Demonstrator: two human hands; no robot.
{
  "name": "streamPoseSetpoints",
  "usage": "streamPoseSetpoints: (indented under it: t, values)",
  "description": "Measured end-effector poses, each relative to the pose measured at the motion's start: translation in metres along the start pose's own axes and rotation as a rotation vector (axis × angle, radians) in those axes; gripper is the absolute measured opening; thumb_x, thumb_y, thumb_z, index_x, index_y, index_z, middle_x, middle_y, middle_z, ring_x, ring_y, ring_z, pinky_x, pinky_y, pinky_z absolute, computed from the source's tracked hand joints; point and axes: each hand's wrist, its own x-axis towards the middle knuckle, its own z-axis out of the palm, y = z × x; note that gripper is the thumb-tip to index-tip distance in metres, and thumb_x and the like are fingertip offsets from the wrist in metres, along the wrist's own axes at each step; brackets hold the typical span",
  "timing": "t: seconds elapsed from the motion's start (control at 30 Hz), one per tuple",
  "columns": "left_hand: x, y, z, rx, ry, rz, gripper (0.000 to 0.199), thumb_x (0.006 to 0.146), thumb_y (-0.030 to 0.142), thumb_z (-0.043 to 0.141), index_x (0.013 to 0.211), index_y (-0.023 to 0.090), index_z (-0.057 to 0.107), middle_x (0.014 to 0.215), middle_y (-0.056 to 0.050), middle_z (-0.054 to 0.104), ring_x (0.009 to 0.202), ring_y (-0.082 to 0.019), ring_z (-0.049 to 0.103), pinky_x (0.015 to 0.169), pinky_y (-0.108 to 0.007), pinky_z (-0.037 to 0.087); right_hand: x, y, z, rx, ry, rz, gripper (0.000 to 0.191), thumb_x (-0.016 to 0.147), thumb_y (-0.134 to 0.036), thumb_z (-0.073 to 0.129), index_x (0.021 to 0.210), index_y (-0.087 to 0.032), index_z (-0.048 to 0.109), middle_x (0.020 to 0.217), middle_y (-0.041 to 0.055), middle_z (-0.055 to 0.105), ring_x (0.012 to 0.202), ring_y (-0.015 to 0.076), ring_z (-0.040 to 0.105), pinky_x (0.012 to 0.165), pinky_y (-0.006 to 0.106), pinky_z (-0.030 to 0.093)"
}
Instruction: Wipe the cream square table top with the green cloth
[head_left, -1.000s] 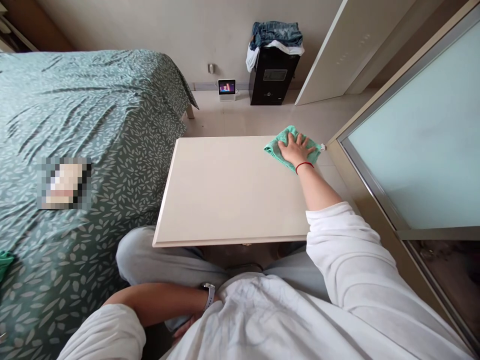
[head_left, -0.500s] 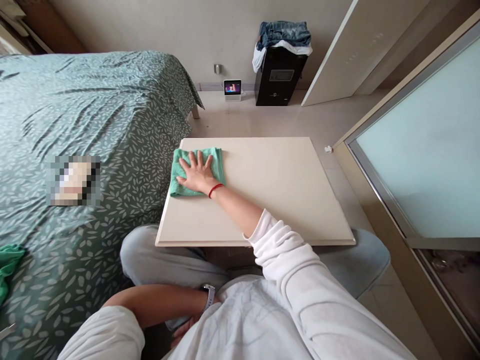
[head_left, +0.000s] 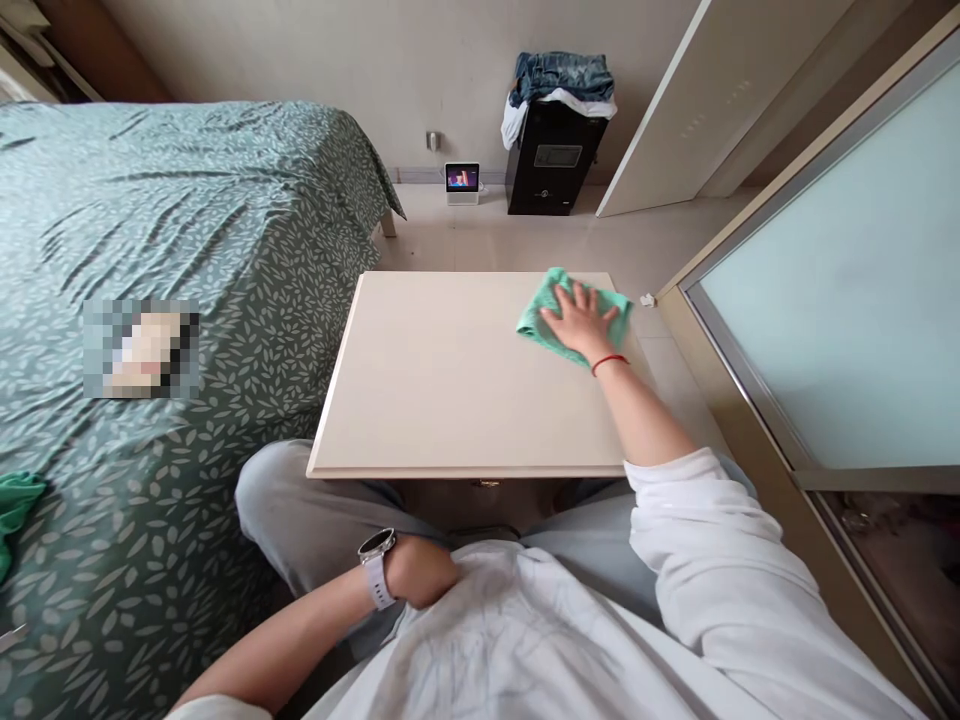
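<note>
Head view: 1 green cloth [head_left: 533,317] lies near the far right corner of the cream desk [head_left: 442,390], beneath the right hand [head_left: 581,322], which is spread flat. Left hand [head_left: 424,572] rests against the white shirt [head_left: 517,640], its fingers hidden; its grip cannot be determined. Leaf-patterned bed [head_left: 277,260], left; black cabinet [head_left: 551,170] bearing jeans [head_left: 562,78], beyond.

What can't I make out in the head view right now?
Left grip: head view, fingers hidden by its own back.
Tabletop under the green cloth: head view, covered by it.
Object on the bed: head view, pixelated.
Second green cloth: head view, cut by left edge.
Small screen: head view, details too small.
</note>
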Motion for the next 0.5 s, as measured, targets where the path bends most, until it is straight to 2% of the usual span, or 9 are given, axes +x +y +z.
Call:
streamPoseSetpoints:
  t: [0.03,0.07,0.1,0.13,0.17,0.27,0.37,0.4,0.5]
  values:
    - [0.007,0.004,0.002,0.071,-0.063,0.059,0.027,0.085,0.032,0.074,0.064,0.024,0.061,0.070,-0.014,0.068,0.086,-0.043,0.077,0.090,-0.063,0.062,-0.001,0.017,-0.003,0.024,0.030,0.073,0.079,0.116,-0.059,0.031,0.186,-0.023,0.033,0.195,0.0206,0.018,0.179,0.0480,0.016,0.131,0.092,0.015]
    - [0.016,0.011,0.005,0.105,-0.095,0.140,0.016,0.090,0.032,0.069,0.078,0.022,0.069,0.084,-0.017,0.074,0.092,-0.043,0.077,0.093,-0.063,0.062,-0.004,0.028,-0.006,0.047,0.057,0.142,0.080,0.116,-0.058,0.030,0.186,-0.020,0.034,0.194,0.0238,0.019,0.178,0.0509,0.018,0.128,0.095,0.016]
    - [0.027,0.020,0.009,0.082,-0.079,0.232,0.022,0.097,0.035,0.063,0.103,0.019,0.076,0.105,-0.021,0.079,0.102,-0.042,0.078,0.097,-0.062,0.062,-0.007,0.033,-0.007,0.064,0.078,0.204,0.080,0.115,-0.056,0.029,0.186,-0.018,0.035,0.194,0.0266,0.019,0.177,0.0536,0.020,0.125,0.097,0.018]
    - [0.039,0.030,0.015,0.000,-0.013,0.328,0.045,0.105,0.042,0.059,0.139,0.016,0.068,0.134,-0.025,0.075,0.117,-0.038,0.075,0.103,-0.058,0.061,-0.011,0.032,-0.007,0.072,0.090,0.257,0.081,0.115,-0.054,0.029,0.185,-0.014,0.034,0.193,0.0296,0.019,0.176,0.0560,0.021,0.124,0.098,0.020]
    - [0.052,0.041,0.021,-0.158,0.099,0.384,0.056,0.110,0.047,0.055,0.156,0.015,0.056,0.145,-0.027,0.069,0.122,-0.034,0.074,0.104,-0.053,0.061,-0.016,0.025,-0.006,0.072,0.096,0.293,0.082,0.115,-0.053,0.029,0.185,-0.011,0.033,0.192,0.0321,0.019,0.175,0.0579,0.022,0.123,0.098,0.020]
    - [0.087,0.069,0.037,-0.481,0.400,0.436,0.083,0.113,0.069,0.051,0.173,0.016,0.031,0.163,-0.032,0.053,0.142,-0.036,0.063,0.112,-0.055,0.058,-0.034,-0.023,0.006,0.051,0.100,0.289,0.083,0.114,-0.052,0.031,0.185,-0.007,0.033,0.191,0.0327,0.020,0.175,0.0577,0.021,0.128,0.092,0.021]
    - [0.108,0.087,0.036,-0.656,0.507,0.415,0.098,0.111,0.080,0.043,0.177,0.012,0.017,0.164,-0.033,0.051,0.138,-0.036,0.066,0.118,-0.059,0.055,-0.055,-0.086,0.025,0.047,0.097,0.134,0.080,0.115,-0.052,0.036,0.185,-0.014,0.037,0.192,0.0271,0.024,0.176,0.0539,0.022,0.133,0.088,0.020]
    - [0.111,0.091,0.032,-0.672,0.566,0.404,0.098,0.111,0.079,0.043,0.177,0.011,0.016,0.166,-0.032,0.050,0.144,-0.036,0.063,0.124,-0.059,0.051,-0.061,-0.105,0.031,0.049,0.090,0.071,0.080,0.114,-0.052,0.037,0.184,-0.014,0.038,0.192,0.0270,0.024,0.176,0.0541,0.022,0.133,0.088,0.019]
    - [0.109,0.101,0.023,-0.656,0.732,0.410,0.091,0.112,0.066,0.054,0.176,0.012,0.019,0.181,-0.027,0.038,0.170,-0.032,0.039,0.142,-0.051,0.028,-0.070,-0.144,0.039,0.055,0.059,-0.066,0.080,0.114,-0.050,0.038,0.184,-0.011,0.038,0.191,0.0306,0.023,0.175,0.0575,0.022,0.131,0.092,0.016]
